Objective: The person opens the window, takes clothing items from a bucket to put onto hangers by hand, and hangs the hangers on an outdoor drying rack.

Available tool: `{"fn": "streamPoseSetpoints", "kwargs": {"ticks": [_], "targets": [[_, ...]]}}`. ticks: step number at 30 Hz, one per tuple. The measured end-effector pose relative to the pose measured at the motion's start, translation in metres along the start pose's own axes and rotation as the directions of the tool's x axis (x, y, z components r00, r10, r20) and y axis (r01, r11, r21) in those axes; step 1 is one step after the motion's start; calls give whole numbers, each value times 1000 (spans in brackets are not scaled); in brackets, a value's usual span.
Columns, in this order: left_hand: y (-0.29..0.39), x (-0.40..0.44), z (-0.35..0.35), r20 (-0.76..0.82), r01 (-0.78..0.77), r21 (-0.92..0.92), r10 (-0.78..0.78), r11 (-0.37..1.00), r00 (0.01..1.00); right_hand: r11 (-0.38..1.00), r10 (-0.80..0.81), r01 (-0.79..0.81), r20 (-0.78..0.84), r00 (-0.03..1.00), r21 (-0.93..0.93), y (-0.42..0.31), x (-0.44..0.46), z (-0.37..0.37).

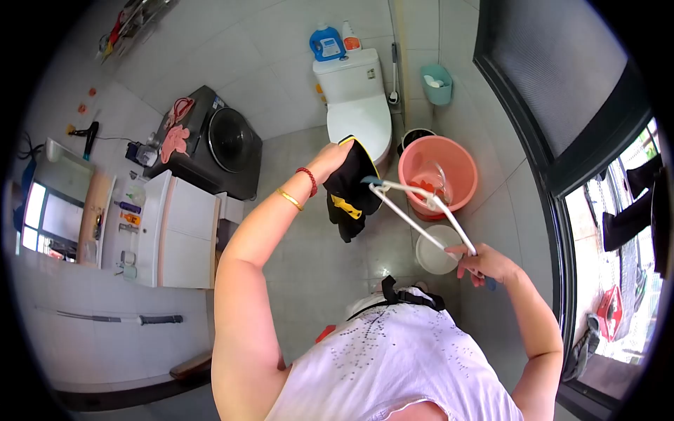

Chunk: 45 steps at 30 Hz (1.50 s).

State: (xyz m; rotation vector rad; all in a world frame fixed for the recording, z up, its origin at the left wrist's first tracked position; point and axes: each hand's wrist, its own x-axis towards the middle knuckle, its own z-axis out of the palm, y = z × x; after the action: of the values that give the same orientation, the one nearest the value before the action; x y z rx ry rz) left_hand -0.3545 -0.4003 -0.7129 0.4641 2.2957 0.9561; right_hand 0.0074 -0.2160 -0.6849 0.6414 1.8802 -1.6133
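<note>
My left hand (pixel 331 158) is closed on the top edge of a black garment (pixel 345 184) with yellow trim and a yellow patch. The garment hangs down in loose folds over the floor. In my right hand (pixel 493 262) is a white clothes hanger (pixel 457 225) with grey-blue ends, gripped near one end. Its far end overlaps the right edge of the garment; whether it sits inside the cloth I cannot tell. The hanger's hook rises over a pink bucket (pixel 463 200).
A white toilet (pixel 358 123) stands ahead, with a blue bottle (pixel 326 43) on its tank. A dark washing machine (pixel 203 144) and white cabinet (pixel 188 235) are at left. Below the pink bucket is a white bucket (pixel 434 256). A dark-framed doorway (pixel 562 231) is at right.
</note>
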Motion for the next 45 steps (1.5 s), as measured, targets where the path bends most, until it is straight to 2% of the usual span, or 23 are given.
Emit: {"fn": "streamPoseSetpoints", "kwargs": {"ticks": [12,15,16,17,19,21,22,23,25,27,29,30,31,33,34,35,37,39,40,41,43,44,45], "targets": [[12,-39,21,140,-34,-193,62,981,988,998,-46,42,83,995,47,-4,27,3],[28,-55,39,197,-276,149,245,950,949,985,-158,149,105,982,88,-9,44,15],[34,-65,45,169,-380,274,345,883,923,972,-224,215,88,971,93,-6,52,20],[58,-94,42,246,-478,283,419,831,874,955,-287,280,69,955,97,-6,55,24],[69,-110,40,229,-659,368,624,655,748,923,-381,380,12,924,53,-8,49,28],[108,-154,24,289,-638,700,690,321,664,865,-498,500,-44,866,38,-3,48,27],[117,-162,16,318,-698,692,790,185,525,852,-523,523,-65,850,-3,-7,42,25],[134,-173,8,400,-697,707,743,123,537,822,-570,567,-79,818,-49,-9,36,22],[156,-184,-6,493,-795,599,739,94,459,750,-660,644,-103,744,-150,-17,20,14],[162,-168,-11,499,-887,458,813,47,301,766,-643,632,-104,759,-119,-26,-1,5],[175,-157,-10,555,-880,459,734,123,392,791,-611,611,-68,789,-22,-29,-13,-9],[180,-155,-9,544,-875,480,758,72,360,717,-691,690,-26,722,102,-21,-10,-20],[186,-155,-8,528,-851,517,746,97,405,661,-735,722,-17,678,207,-16,-8,-33],[190,-150,-10,463,-847,509,779,157,423,240,-795,703,-279,538,670,5,8,-46],[190,-150,-12,402,-829,529,807,181,432,254,-671,712,-411,617,654,21,16,-58],[191,-150,-14,374,-816,532,802,225,466,390,-585,755,-491,646,527,33,28,-59],[191,-148,-18,326,-782,536,777,317,538,516,-706,815,-408,579,262,33,45,-36],[189,-145,-15,314,-792,516,789,326,529,651,-701,756,-329,633,67,26,75,-20],[189,-146,-15,316,-782,540,786,313,532,713,-627,701,-441,641,5,22,94,-13],[189,-146,-16,314,-769,565,784,298,535,781,-594,619,-409,692,-86,9,105,-16],[182,-146,-21,309,-767,582,799,270,516,850,-475,525,-492,730,-43,-2,109,-20],[174,-146,-24,304,-764,590,805,260,509,712,-653,667,-558,513,-221,9,125,-36],[166,-147,-30,293,-724,649,801,234,522,617,-198,635,-688,698,466,-15,100,-29]]}}
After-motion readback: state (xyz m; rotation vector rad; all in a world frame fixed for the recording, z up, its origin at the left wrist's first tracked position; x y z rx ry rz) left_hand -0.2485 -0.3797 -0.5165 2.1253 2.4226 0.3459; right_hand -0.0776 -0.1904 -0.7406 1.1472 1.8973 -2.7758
